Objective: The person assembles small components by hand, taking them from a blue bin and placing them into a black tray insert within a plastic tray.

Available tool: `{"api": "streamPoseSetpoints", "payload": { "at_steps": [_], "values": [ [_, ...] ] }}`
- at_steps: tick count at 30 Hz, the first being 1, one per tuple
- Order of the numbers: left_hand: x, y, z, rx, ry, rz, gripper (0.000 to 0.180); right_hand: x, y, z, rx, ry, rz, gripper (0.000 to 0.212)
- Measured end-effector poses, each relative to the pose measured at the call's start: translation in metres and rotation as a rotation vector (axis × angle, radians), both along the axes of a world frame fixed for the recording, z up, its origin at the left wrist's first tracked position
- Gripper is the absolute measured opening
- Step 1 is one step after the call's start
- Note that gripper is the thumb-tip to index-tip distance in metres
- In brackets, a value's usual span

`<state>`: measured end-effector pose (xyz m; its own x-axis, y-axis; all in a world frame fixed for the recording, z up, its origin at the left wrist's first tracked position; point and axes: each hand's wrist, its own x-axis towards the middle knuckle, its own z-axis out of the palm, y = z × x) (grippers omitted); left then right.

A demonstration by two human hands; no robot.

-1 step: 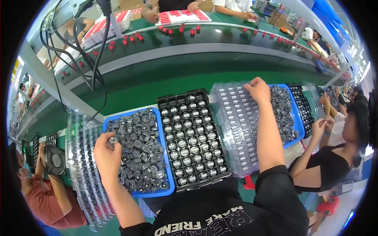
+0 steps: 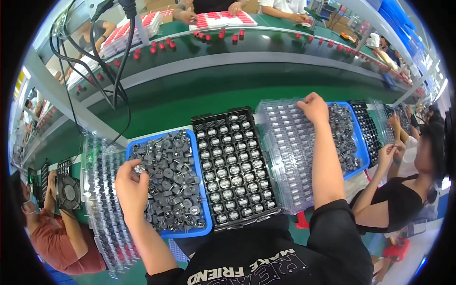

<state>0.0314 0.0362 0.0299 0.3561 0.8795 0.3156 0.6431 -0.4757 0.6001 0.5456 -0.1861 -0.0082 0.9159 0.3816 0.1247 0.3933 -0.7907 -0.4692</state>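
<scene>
My left hand (image 2: pixel 133 190) is closed, pinching a small shiny metal-and-grey round part (image 2: pixel 139 168) between thumb and fingers. It hovers over the left edge of a blue bin (image 2: pixel 207 216) heaped with dark grey cylindrical parts (image 2: pixel 170 178). My right hand (image 2: pixel 314 108) is at the far right corner of a stack of clear plastic trays (image 2: pixel 287 156), fingers curled and fingertips together; whatever they grip is too small to make out. Between the arms lies a black compartment tray (image 2: pixel 247 118), its pockets mostly filled with rounded parts showing shiny faces.
A second blue bin (image 2: pixel 362 142) of grey parts stands beyond my right forearm. More clear trays (image 2: pixel 102 190) lean at the left. Black cables (image 2: pixel 114 71) hang at the upper left. Co-workers sit on both sides and across the green conveyor (image 2: pixel 204 83), where red parts (image 2: pixel 235 37) stand.
The whole view has shifted very slightly. Both hands keep nearly the same pose and place over the bin and the clear trays.
</scene>
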Motion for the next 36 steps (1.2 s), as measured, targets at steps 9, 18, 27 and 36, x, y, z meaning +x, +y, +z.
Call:
{"api": "streamPoseSetpoints", "payload": {
  "at_steps": [9, 18, 27, 36],
  "values": [
    [-0.019, -0.039, -0.004, -0.472, -0.615, -0.196, 0.038, 0.000, 0.011, -0.012, 0.168, -0.032, 0.118, 0.017],
    [0.010, -0.099, -0.012, -0.902, -1.016, -0.613, 0.048, 0.007, -0.003, -0.005, 0.238, -0.292, 0.328, 0.011],
    [0.012, -0.117, -0.015, -0.952, -1.140, -0.680, 0.043, -0.277, 0.011, 0.090, 0.726, 0.586, 0.808, 0.015],
    [0.018, -0.129, 0.000, -0.926, -1.118, -0.679, 0.045, -0.329, 0.009, 0.066, 0.889, 0.100, 1.128, 0.027]
  ]
}}
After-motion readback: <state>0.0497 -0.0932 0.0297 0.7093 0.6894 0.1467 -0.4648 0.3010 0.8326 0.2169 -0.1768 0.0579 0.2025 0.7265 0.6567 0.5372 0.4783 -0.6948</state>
